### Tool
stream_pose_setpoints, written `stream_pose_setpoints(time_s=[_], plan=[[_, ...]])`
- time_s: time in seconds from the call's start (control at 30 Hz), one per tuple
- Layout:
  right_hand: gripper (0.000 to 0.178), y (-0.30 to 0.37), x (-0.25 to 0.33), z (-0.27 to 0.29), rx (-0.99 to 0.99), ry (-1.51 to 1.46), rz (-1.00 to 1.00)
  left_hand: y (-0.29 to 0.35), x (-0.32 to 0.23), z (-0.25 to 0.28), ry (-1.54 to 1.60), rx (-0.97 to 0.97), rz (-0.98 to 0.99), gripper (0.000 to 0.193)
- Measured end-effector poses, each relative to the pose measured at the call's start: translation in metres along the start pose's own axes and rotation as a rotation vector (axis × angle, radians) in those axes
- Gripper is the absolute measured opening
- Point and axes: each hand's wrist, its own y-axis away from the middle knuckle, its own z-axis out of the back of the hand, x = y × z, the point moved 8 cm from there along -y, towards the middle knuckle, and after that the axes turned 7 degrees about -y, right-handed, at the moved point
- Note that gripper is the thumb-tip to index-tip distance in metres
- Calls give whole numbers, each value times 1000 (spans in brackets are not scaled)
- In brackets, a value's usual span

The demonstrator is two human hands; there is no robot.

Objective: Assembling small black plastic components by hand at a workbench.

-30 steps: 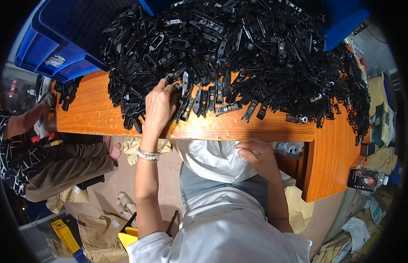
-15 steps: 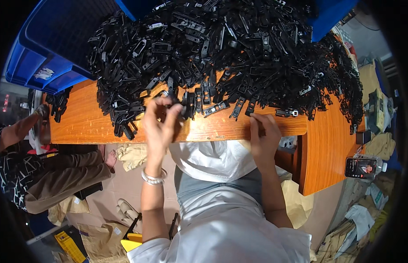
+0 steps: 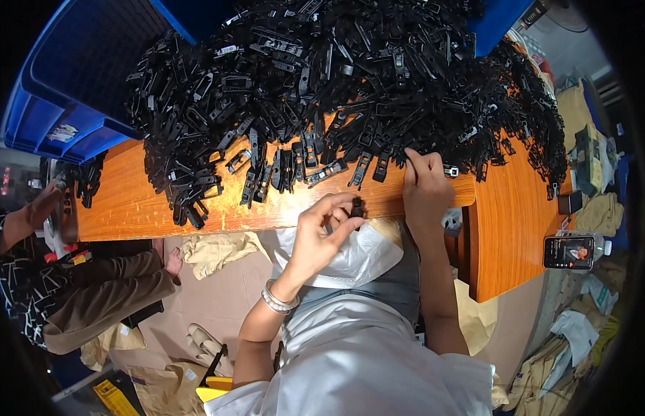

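Note:
A large heap of black plastic clip-like parts (image 3: 267, 76) covers the back of the wooden table (image 3: 118, 201). My left hand (image 3: 322, 239) is raised over the table's front edge, its thumb and fingers pinching a small black plastic part (image 3: 357, 206). At the heap's front right, my right hand (image 3: 430, 187) reaches in with fingers drawn together, the fingertips touching the black parts. Whatever lies between those fingertips is too small and hidden to make out. Several loose parts (image 3: 327, 172) lie in a rough row between the heap and the table's edge.
A blue crate (image 3: 73, 121) stands at the far left, and blue panels rise behind the heap. Another person's hand (image 3: 49, 204) is at the left by the table's end. A phone (image 3: 568, 252) leans beside the table's right wing. White cloth (image 3: 364, 260) covers my lap.
My left hand has come right and toward me, away from the heap, with the black part. My right hand has moved forward from the table's edge to the heap.

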Motion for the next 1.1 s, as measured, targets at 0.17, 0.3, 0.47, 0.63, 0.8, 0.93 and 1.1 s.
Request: stream_pose_setpoints(time_s=[0.17, 0.3, 0.47, 0.63, 0.8, 0.93, 1.1], plan=[[19, 4, 7, 3, 36, -159, 102, -7, 23, -6, 713, 65, 316, 30], [25, 24, 38, 17, 76, -453, 338, -9, 25, -18, 1010, 213, 419, 31], [27, 33, 61, 8, 325, -533, 401, -6, 25, -24, 1009, 282, 515, 29], [25, 31, 64, 9, 327, -552, 401, -5, 23, -23, 922, 266, 525, 29], [25, 32, 63, 13, 296, -533, 406, -5, 30, -21, 867, 196, 535, 28], [21, 35, 65, 12, 303, -516, 423, -4, 30, -23, 930, 252, 517, 30], [24, 33, 64, 15, 309, -532, 392, -4, 28, -23, 935, 255, 530, 31]])
